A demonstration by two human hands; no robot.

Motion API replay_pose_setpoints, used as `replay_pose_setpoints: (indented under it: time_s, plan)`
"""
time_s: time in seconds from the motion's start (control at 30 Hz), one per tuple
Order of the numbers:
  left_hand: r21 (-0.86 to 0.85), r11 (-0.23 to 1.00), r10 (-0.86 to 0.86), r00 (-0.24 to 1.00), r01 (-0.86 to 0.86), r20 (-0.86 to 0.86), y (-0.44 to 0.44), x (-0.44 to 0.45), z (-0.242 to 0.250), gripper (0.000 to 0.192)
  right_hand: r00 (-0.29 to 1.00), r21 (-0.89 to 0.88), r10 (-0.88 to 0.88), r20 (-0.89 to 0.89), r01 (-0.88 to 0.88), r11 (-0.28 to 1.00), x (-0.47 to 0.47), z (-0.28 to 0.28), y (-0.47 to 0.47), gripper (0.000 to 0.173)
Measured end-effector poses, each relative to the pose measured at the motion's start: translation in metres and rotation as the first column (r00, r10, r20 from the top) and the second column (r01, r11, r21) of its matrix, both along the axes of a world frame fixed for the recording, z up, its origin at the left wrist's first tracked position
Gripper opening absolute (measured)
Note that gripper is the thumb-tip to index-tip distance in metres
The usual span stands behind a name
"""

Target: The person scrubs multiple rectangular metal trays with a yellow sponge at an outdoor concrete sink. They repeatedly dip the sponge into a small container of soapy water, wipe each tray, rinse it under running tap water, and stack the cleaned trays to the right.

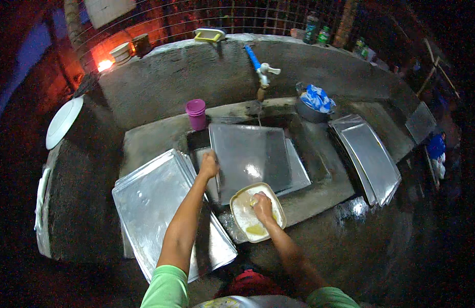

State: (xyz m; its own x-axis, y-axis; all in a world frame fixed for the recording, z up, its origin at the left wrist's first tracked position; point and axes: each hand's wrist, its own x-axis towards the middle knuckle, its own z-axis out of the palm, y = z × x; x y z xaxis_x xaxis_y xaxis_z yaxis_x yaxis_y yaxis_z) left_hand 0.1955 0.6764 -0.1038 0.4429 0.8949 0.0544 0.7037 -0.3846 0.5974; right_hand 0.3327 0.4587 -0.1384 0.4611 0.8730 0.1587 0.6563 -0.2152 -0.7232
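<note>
A wet metal baking tray (249,154) lies in the concrete sink under the tap (263,73), from which a thin stream falls. My left hand (209,164) is closed on the left edge of this tray. My right hand (262,208) is in a square plastic tub (281,220) of soapy water and grips a small yellowish sponge, mostly hidden by the fingers. Beneath the wet tray, part of another metal sheet (299,165) shows. A stack of metal trays (156,204) rests to the left, under my left forearm.
More metal trays (370,158) lean at the right. A purple plastic cup (196,115) and a dark pot (313,113) holding a blue and white plastic bag (317,98) stand along the back. Bottles (323,35) and a soap container (209,35) sit on the concrete wall (176,77).
</note>
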Motion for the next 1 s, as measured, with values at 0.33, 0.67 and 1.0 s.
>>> replay_pose_setpoints:
  time_s: [0.33,0.67,1.0]
  plan:
    - [0.367,0.489,0.767,0.590,-0.792,0.253,-0.183,-0.245,0.014,0.035,0.860,0.123,0.509,0.038,-0.510,0.852,-0.096,0.050,0.005,0.033]
    - [0.419,0.468,0.868,0.494,-0.778,-0.053,-0.238,-0.302,-0.023,0.027,0.320,-0.048,0.869,0.378,-0.930,0.363,-0.305,-0.028,0.049,0.041]
    - [0.319,0.560,0.823,0.559,-0.765,-0.104,-0.236,-0.300,-0.022,0.040,0.594,-0.006,0.778,0.205,-0.794,0.608,-0.344,0.003,0.245,0.072]
